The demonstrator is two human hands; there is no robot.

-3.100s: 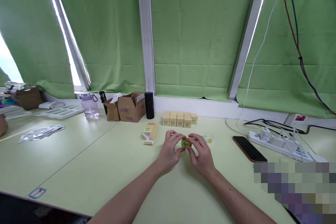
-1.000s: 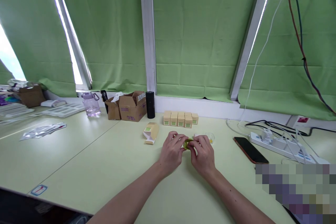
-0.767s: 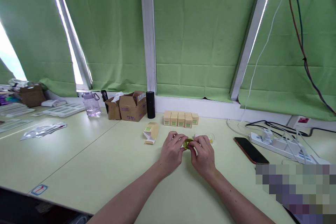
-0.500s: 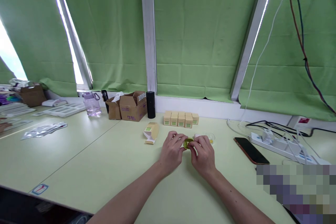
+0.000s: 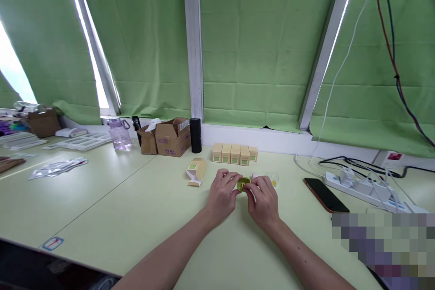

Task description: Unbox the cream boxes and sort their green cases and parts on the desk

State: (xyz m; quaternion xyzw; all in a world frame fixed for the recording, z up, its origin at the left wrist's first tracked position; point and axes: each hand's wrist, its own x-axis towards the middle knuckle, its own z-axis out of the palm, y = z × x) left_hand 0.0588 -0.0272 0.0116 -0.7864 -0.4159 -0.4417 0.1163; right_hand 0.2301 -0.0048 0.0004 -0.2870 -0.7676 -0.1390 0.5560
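Between my two hands is a small, round, yellow-green cup-like piece (image 5: 242,184), its hollow side facing me. My left hand (image 5: 222,194) grips its left edge with closed fingers. On the opposite edge, the thumb and fingers of my right hand (image 5: 263,199) are pinched against it. Something small inside the hollow is too fine to make out. Just beyond my right hand sit a clear round lid-like piece (image 5: 273,177) with a bit of yellow, and a white item partly hidden by the fingers. An opened small carton (image 5: 196,172) lies to the left of my hands.
Several small kraft boxes (image 5: 234,154) stand behind my hands. A black cylinder (image 5: 195,135), a cardboard box (image 5: 172,138) and a purple bottle (image 5: 119,134) line the back. A phone (image 5: 325,195) and power strip (image 5: 370,191) lie right. Another person's hand (image 5: 10,164) shows far left.
The yellow-green piece has tilted slightly, showing more of its hollow. My hands have hardly moved. At the far left, the other person's hand has come further into view.
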